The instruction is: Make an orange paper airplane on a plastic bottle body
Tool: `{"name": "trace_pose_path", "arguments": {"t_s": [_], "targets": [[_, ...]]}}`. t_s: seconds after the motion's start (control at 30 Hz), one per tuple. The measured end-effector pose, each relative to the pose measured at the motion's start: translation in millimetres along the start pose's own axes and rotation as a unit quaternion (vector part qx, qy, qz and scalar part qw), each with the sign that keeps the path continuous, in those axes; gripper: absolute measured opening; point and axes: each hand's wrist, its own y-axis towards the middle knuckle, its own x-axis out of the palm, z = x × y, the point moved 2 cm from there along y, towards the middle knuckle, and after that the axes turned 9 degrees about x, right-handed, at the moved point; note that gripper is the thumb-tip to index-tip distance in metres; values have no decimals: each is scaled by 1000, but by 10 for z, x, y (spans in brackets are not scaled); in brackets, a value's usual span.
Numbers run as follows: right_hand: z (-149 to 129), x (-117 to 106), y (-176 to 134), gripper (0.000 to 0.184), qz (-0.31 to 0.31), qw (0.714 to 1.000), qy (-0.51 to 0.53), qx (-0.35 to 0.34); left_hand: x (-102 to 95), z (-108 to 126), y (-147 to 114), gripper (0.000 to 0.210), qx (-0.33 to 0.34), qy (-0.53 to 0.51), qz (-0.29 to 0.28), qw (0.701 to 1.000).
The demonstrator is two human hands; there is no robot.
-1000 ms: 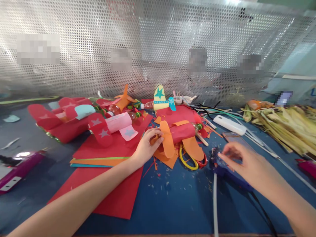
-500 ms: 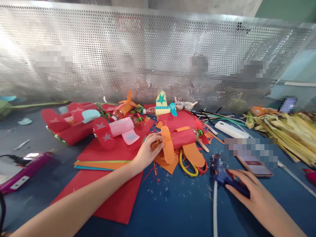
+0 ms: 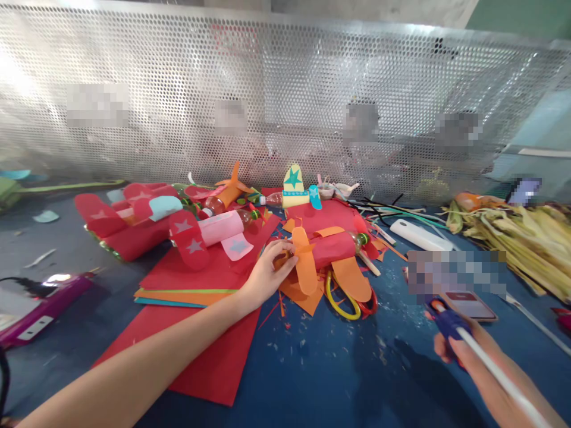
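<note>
My left hand (image 3: pixel 270 270) is closed on the base end of a plastic bottle airplane (image 3: pixel 332 246). Red paper wraps its body, orange paper strips form its wings and tail, and a green cap ring shows at its far end. To the right, my right hand (image 3: pixel 473 351) grips a dark blue glue gun (image 3: pixel 450 321), lifted off the table. A long white glue stick (image 3: pixel 499 371) runs out of the gun's back toward the lower right. Scissors (image 3: pixel 341 300) with yellow and red handles lie partly under the airplane's orange wing.
Red paper sheets (image 3: pixel 200 356) lie under my left forearm. Other bottle airplanes (image 3: pixel 220 227) stand at the back left. A phone (image 3: pixel 473 306) lies beyond the glue gun, and dried husks (image 3: pixel 513 232) are at the right. A purple power strip (image 3: pixel 49 309) sits at the left. A perforated metal panel (image 3: pixel 285 77) closes off the back.
My right hand has picked the glue gun up off the table and turned it, so the glue stick now points toward the lower right. My left hand stays on the airplane.
</note>
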Motion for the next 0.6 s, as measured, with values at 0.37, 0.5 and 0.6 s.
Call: {"name": "trace_pose_path", "arguments": {"t_s": [0.37, 0.5, 0.6], "targets": [[-939, 488, 332, 44, -269, 937, 208, 82, 19, 56, 13, 17, -82, -102, 51, 990], [-1122, 739, 392, 45, -238, 947, 212, 39, 18, 67, -21, 18, -138, -162, 102, 972], [-1045, 885, 322, 43, -215, 957, 194, 15, 19, 56, -37, 16, -176, -201, 155, 951]]}}
